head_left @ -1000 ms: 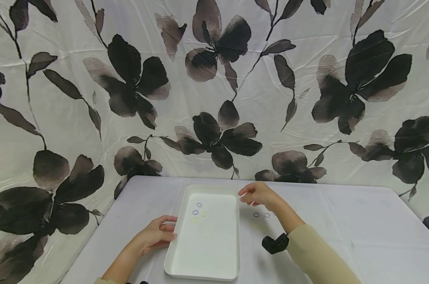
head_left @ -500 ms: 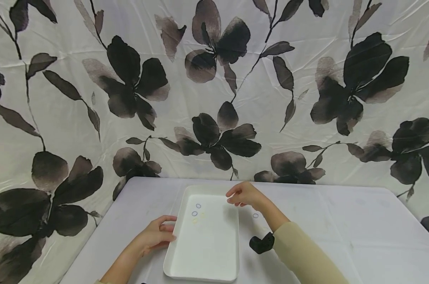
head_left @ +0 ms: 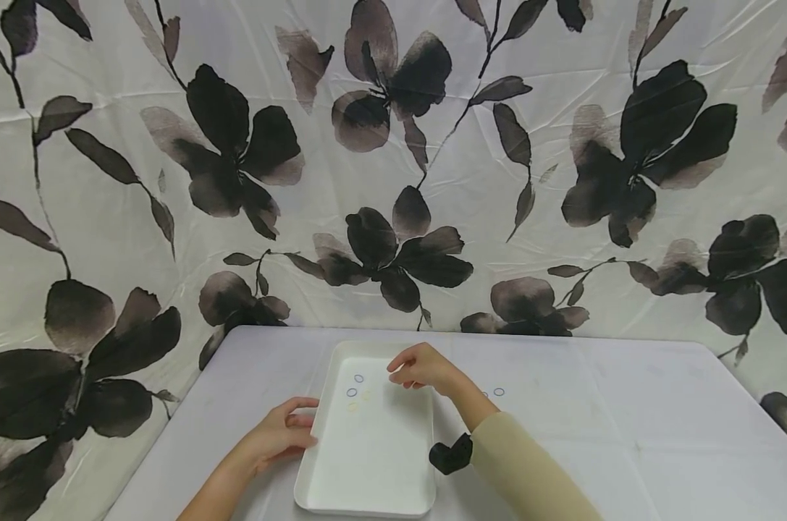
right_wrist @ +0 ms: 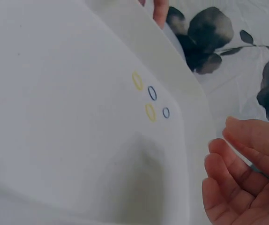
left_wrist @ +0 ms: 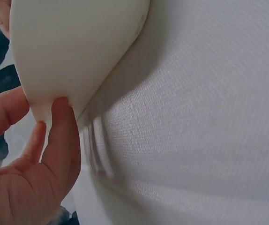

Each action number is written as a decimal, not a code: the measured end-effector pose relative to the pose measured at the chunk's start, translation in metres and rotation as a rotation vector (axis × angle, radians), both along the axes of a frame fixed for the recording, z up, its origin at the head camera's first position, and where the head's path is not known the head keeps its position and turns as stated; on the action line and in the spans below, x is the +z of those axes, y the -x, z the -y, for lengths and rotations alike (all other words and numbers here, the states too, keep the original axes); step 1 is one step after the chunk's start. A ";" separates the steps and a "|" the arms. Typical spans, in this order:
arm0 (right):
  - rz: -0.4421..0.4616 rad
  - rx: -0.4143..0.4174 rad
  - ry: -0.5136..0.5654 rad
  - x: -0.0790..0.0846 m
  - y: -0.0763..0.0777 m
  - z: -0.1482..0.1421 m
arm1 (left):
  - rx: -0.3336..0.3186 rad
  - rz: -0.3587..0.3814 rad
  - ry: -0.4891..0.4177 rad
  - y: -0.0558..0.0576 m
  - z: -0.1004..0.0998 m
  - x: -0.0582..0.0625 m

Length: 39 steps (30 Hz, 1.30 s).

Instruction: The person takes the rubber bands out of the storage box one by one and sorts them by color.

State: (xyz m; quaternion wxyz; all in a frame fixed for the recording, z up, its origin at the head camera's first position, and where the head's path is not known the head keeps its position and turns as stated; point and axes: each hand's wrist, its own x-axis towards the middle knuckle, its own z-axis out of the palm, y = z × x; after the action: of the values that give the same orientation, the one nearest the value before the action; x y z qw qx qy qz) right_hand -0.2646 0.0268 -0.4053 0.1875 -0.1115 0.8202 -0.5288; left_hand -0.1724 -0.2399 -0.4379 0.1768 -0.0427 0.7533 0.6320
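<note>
A white rectangular tray (head_left: 367, 463) lies lengthwise on the table. My left hand (head_left: 278, 436) grips its left edge; in the left wrist view, thumb and fingers pinch the tray wall. Near the tray's far left corner lie two thin yellow rings (right_wrist: 147, 112) and two thin blue rings (right_wrist: 149, 91), seen clearest in the right wrist view. My right hand (head_left: 426, 367) hovers above the tray's far right part, fingers bent and fingertips close together. Whether a small ring sits between those fingertips cannot be made out.
On the white-covered table (head_left: 595, 420), blue rings (head_left: 499, 396) lie right of the tray, partly hidden by my right forearm. A black wrist device (head_left: 450, 454) hangs at the right sleeve. Behind the table rises a floral curtain (head_left: 380, 174).
My right hand has moved left, from beside the tray's right edge to above its inside. The left hand keeps its grip on the tray, and the head view has shifted slightly.
</note>
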 end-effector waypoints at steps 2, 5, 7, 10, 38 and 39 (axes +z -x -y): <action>-0.003 0.001 0.008 -0.005 0.000 0.008 | 0.006 -0.002 0.001 -0.001 0.001 -0.001; -0.025 -0.003 0.002 -0.014 -0.002 0.017 | 0.007 -0.017 0.002 -0.001 0.001 -0.002; -0.040 -0.013 -0.011 -0.019 -0.005 0.021 | 0.007 -0.027 0.007 -0.001 0.000 -0.002; -0.053 -0.030 -0.030 -0.025 -0.008 0.026 | 0.005 -0.039 0.002 -0.001 0.000 -0.003; -0.281 -0.253 -0.242 -0.058 -0.020 0.055 | -0.016 -0.031 -0.070 -0.005 0.004 -0.003; -0.288 -0.262 -0.262 -0.059 -0.020 0.057 | -0.019 -0.031 -0.076 -0.005 0.004 -0.003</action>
State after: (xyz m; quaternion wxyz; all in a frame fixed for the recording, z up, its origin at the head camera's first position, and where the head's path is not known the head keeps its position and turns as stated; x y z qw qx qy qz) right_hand -0.2444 -0.0298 -0.4641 0.0115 -0.0532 0.9075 -0.4166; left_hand -0.1677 -0.2438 -0.4410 0.1723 -0.0190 0.7320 0.6589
